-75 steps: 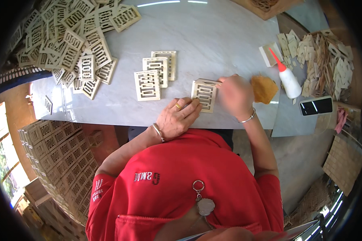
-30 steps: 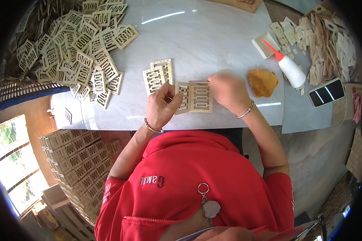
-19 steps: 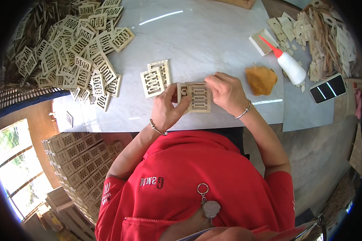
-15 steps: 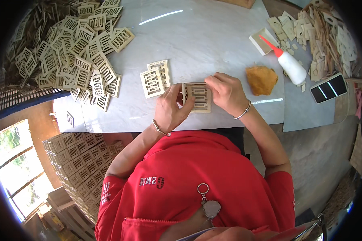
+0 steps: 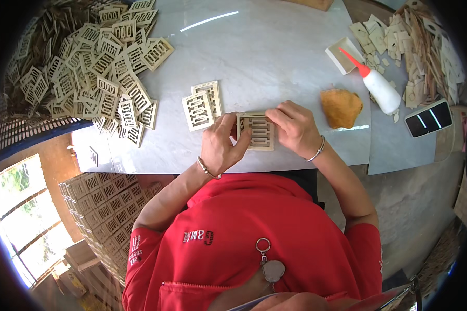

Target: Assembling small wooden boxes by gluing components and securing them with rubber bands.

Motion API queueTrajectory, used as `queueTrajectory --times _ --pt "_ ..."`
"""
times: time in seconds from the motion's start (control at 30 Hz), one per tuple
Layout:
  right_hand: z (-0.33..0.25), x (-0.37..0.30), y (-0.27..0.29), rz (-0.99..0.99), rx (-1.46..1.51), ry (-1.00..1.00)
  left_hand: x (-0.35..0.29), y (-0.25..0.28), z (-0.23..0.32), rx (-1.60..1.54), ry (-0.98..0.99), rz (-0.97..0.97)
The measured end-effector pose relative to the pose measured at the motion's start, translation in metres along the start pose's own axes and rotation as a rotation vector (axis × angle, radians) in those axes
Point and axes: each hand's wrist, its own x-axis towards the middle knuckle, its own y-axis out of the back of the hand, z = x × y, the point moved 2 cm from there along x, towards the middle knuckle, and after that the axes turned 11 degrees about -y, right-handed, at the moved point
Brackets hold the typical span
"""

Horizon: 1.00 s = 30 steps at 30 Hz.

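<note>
Between my hands, near the front edge of the table, is a slotted wooden panel assembly (image 5: 261,139), with upright pieces showing along its left and far edges. My left hand (image 5: 223,142) grips its left side, thumb laid over the slotted face. The fingertips of my right hand (image 5: 294,129) are pinched at its far right corner. Just beyond my left hand, two loose slotted panels (image 5: 197,111) lie overlapped on the table. To the right of my right hand rests an orange-brown lump (image 5: 341,109), perhaps a sponge or cloth.
A big heap of slotted panels (image 5: 109,62) covers the far left. On the right lie a white glue bottle with a red nozzle (image 5: 382,92), a small open box (image 5: 343,56), a phone (image 5: 428,118) and wood scraps (image 5: 407,49). Stacked slotted boxes (image 5: 106,207) stand below the table's left side.
My hands keep the same hold on the panel assembly, with only slight finger movement. The whole view has shifted a little, so things appear slightly lower.
</note>
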Motion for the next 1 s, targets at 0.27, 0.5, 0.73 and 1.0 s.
queueTrajectory --times 0.27,0.5,0.73,1.0 --pt "0.008 0.005 -0.002 -0.031 0.077 -0.124 0.0 -0.001 -0.004 -0.13 -0.026 0.052" --pt "0.005 0.003 -0.001 -0.017 0.076 -0.143 -0.006 0.003 -0.013 -0.146 0.099 0.031" --pt "0.008 0.0 -0.004 0.008 0.025 -0.159 -0.004 0.004 -0.013 -0.064 0.061 0.002" --pt "0.005 0.002 -0.002 0.019 0.059 -0.165 -0.003 0.002 -0.011 -0.06 0.067 0.033"
